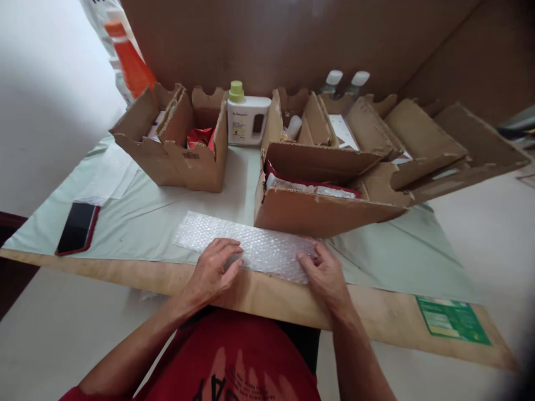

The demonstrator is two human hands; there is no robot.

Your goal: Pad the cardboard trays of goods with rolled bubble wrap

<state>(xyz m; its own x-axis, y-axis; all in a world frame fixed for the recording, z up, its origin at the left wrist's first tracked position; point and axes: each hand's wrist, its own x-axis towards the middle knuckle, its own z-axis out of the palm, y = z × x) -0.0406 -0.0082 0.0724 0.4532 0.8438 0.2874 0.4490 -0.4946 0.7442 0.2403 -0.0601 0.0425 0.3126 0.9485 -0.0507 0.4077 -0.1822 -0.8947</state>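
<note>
A long strip of clear bubble wrap (259,245) lies flat on the cloth along the table's front edge. My left hand (217,264) rests on its near side left of the middle, thumb apart from the fingers, gripping nothing. At the strip's right end, my right hand (328,275) pinches the wrap between thumb and curled fingers. A small reddish patch shows at that end beside the fingers; what it is I cannot make out.
Behind the strip stands a cardboard box (326,214) with wrapped items inside, and more cardboard bins (194,161) line the back. A white bottle with a green cap (248,120) stands between them. A phone (78,228) lies left; a green printed sheet (453,320) lies right.
</note>
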